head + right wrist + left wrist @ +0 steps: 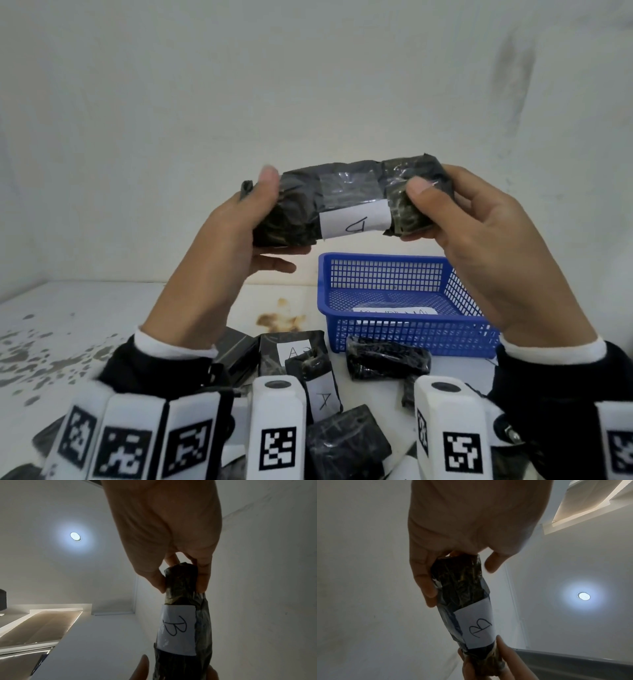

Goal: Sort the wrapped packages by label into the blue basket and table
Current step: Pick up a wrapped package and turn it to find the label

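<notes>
Head view: my left hand (pixel 236 226) and my right hand (pixel 479 240) each grip one end of the black wrapped package (pixel 342 202), raised above the blue basket (pixel 404 301); its label (pixel 356 222) is half turned away, hard to read.
Below my wrists: more packages (pixel 387 359) on the table (pixel 85 315), partly hidden.
Left wrist view: fingers (pixel 423 585) curled on the wrap; the label reads B.
Right wrist view: fingertips (pixel 202 580) pinch the other end; the same B; basket not seen.

I see a black-wrapped package (pixel 346 202) with a white label (pixel 356 221) inked with a dark B, a blue mesh basket (pixel 404 329), a white table (pixel 85 318) flecked grey, and a brown stain (pixel 279 317).
</notes>
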The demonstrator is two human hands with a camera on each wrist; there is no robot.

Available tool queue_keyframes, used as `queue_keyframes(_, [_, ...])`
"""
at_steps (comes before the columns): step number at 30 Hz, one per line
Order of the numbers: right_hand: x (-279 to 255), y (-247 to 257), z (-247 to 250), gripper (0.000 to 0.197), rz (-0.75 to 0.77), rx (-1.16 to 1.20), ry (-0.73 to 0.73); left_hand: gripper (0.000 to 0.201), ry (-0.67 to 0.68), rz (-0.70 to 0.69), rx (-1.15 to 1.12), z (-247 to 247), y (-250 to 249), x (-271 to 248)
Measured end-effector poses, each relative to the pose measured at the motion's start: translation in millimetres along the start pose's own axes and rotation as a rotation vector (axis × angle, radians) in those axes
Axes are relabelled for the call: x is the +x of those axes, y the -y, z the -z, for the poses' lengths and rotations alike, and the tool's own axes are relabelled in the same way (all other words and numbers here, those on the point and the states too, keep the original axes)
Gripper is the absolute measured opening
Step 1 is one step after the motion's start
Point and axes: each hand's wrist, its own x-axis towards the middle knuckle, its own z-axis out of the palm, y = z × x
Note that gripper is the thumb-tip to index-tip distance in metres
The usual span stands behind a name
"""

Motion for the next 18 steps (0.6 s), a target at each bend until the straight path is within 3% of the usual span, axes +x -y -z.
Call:
queue_keyframes(6, [-2.6,3.9,-4.3,0.033,-0.011,-0.014,-0.017,0.021,-0.056,-0.023,-0.077,-0.4,2.6,2.8])
queue_keyframes(10, [-3.0,3.6,-6.0,0.02,-0.014,-0.061,-0.039,0.022,-0.067,-0.013,-0.096,-3.1,3.4,2.4])
queue_keyframes(14, [-5.3,6.3,-7.3,0.025,-0.012,-0.087,-0.022,0.056,-0.007,-0.038,0.041,-4.0,4.9,0.2])
queue_keyframes(16, [-6.3,7.5,-6.9,0.028,-0.008,-0.101,-0.013,0.062,-0.025,-0.05,0.094,-4.1,5.3,-0.4])
queue_keyframes(18, [-7.4,8.7,-6.9,0.045,-0.011,-0.094,0.001,0.064,-0.045,-0.048,0.103,-4.8,5.5,-0.5])
